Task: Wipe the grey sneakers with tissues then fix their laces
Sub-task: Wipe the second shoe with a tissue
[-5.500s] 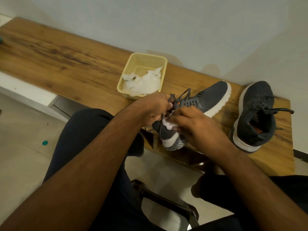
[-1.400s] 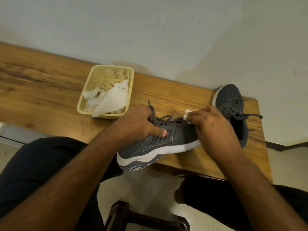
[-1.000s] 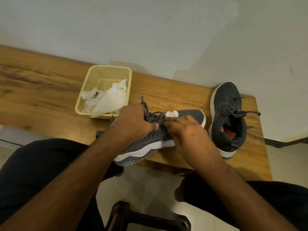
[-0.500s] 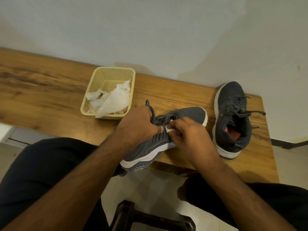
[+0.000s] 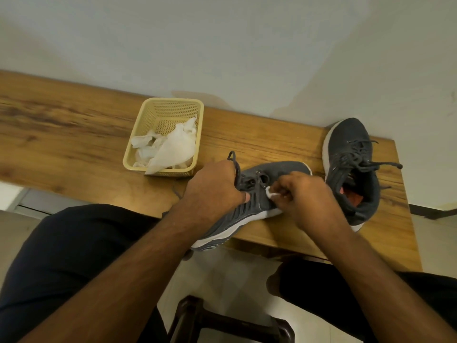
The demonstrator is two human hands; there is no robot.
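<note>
Far left: long wooden worktop [image 5: 61,134], set against a pale wall [image 5: 222,45], grain running lengthwise.

Left of centre: yellow mesh basket [image 5: 150,115] standing on the worktop, near the wall edge. Inside, toward its near end: crumpled white tissues [image 5: 170,149], one large sheet draped over the near rim.

Below, at frame bottom left: dark trouser leg [image 5: 74,248] of the seated person, forearm crossing above it.

Centre: left hand [image 5: 212,186], fingers curled over the collar and lace area of the held grey sneaker [image 5: 249,209], thumb tip pressed against the ribbed side panel. Firm grip on the shoe. One loop of dark lace [image 5: 233,162] rising behind the knuckles.

Held grey sneaker: lying across the front edge of the worktop, toe toward the wall and to the right, heel overhanging the edge toward the person. White midsole visible along the near side. Exact contact with the worktop under the shoe: cannot tell.

Right of centre: right hand [image 5: 304,196], fingers bent, pinching a small wad of white tissue [image 5: 270,193] against the side of the upper, just beside the eyelets.

Right: second grey sneaker [image 5: 351,157] resting on the worktop, toe toward the wall, opening toward the person, orange lining showing inside. Laces loose, one end trailing off to the right. Just beside the right hand; contact not determinable.

Bottom centre: dark stool frame [image 5: 222,320] on the tiled floor [image 5: 222,276].
</note>
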